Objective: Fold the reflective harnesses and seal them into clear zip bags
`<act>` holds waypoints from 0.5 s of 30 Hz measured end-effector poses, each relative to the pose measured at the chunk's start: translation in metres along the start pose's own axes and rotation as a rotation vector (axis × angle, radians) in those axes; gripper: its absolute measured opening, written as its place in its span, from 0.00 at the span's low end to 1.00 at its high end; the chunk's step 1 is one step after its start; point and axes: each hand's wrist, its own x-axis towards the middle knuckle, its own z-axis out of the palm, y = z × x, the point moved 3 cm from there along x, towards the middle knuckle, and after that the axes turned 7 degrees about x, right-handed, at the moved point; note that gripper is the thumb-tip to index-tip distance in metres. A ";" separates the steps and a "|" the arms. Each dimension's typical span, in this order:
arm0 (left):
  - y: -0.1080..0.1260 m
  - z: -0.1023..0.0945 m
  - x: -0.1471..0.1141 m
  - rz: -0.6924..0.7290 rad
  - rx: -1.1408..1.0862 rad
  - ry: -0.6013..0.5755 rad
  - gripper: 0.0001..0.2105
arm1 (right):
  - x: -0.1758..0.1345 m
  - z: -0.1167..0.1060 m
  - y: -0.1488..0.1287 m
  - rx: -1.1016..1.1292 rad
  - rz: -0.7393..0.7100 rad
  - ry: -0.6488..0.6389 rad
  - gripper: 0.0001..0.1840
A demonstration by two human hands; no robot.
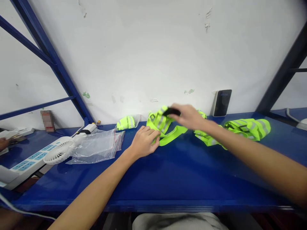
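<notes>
A neon-yellow reflective vest (164, 124) with grey stripes lies bunched on the blue table in front of me. My left hand (145, 142) is closed at its left side, with the fingers curled over the fabric edge. Above its right part, my right hand (188, 115) pinches a black strap (171, 111) that appears attached to the vest; motion blurs this hand. Below it, a yellow band of the vest loops toward the right. Another crumpled reflective vest (209, 140) lies partly behind my right forearm, and more yellow striped fabric (257, 129) is further right.
A rolled yellow item in a clear bag (126, 123) sits by the wall. Flat clear zip bags (96, 147), a white fan (59, 151) and a power strip (35, 156) occupy the left. A dark-screened device (222, 103) leans at the wall. Another person's hand (3, 143) shows far left.
</notes>
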 end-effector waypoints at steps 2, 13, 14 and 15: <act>-0.006 0.011 -0.002 -0.053 0.047 -0.164 0.09 | 0.029 -0.029 0.002 0.025 0.030 0.156 0.13; -0.002 0.010 -0.005 0.049 -0.155 -0.149 0.16 | 0.100 -0.082 -0.018 -0.116 -0.098 0.329 0.15; 0.000 0.009 -0.004 0.054 -0.155 -0.116 0.16 | 0.101 -0.082 -0.021 -0.101 -0.080 0.357 0.13; 0.001 0.008 -0.004 0.057 -0.154 -0.088 0.16 | 0.101 -0.080 -0.026 -0.088 -0.071 0.345 0.12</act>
